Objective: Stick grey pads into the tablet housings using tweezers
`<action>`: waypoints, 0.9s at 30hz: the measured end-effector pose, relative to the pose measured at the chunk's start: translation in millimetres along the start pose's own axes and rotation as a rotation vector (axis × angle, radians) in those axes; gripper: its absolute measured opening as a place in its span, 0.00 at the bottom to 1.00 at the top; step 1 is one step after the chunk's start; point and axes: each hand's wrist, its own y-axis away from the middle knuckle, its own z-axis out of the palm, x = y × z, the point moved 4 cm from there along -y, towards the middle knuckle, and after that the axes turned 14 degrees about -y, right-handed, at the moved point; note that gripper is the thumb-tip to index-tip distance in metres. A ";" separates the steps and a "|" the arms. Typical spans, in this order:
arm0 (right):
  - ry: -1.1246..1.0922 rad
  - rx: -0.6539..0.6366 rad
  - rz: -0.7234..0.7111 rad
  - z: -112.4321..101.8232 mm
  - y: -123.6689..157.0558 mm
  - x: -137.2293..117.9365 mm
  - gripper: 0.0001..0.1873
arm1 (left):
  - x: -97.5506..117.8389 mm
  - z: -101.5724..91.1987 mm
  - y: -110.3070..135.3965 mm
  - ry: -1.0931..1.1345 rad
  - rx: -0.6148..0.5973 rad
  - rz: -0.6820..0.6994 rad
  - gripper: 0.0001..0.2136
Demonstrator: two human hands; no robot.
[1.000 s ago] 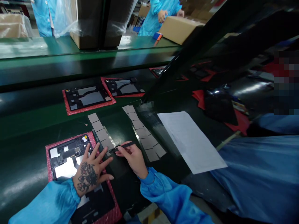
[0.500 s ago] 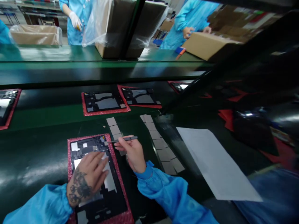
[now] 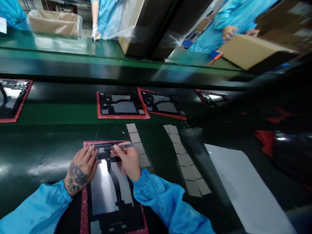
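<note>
An opened tablet back [image 3: 109,188] lies on a red bubble mat [image 3: 84,208] in front of me, showing black frame parts and silvery plates. My left hand [image 3: 80,169], tattooed on its back, rests with fingers pressed on the tablet's upper left corner. My right hand [image 3: 126,159] pinches dark tweezers [image 3: 119,147] whose tip points left onto the tablet's top edge. Two strips of grey square pads [image 3: 137,146] [image 3: 185,162] lie just right of the tablet on the dark green bench [image 3: 44,156].
Other opened tablets on red mats [image 3: 120,105] [image 3: 162,105] [image 3: 11,97] sit further back on the conveyor. A white sheet [image 3: 243,185] lies at right. Beyond a green shelf stand cardboard boxes [image 3: 248,50] [image 3: 55,21] and other people in blue coats.
My view has swung down and left. My right hand carried the tweezers from the pad strip over to the tablet's top edge. My left hand slid up to the tablet's upper left corner.
</note>
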 end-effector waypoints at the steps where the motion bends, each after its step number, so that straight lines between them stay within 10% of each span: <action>1: 0.007 -0.001 0.000 -0.5 0.0 0.5 0.21 | 0.2 -0.2 0.0 0.000 0.002 -0.001 0.15; 27: 0.122 -0.051 -0.023 -1.8 -0.5 1.6 0.17 | 0.6 4.5 -5.4 0.058 -0.084 -0.048 0.15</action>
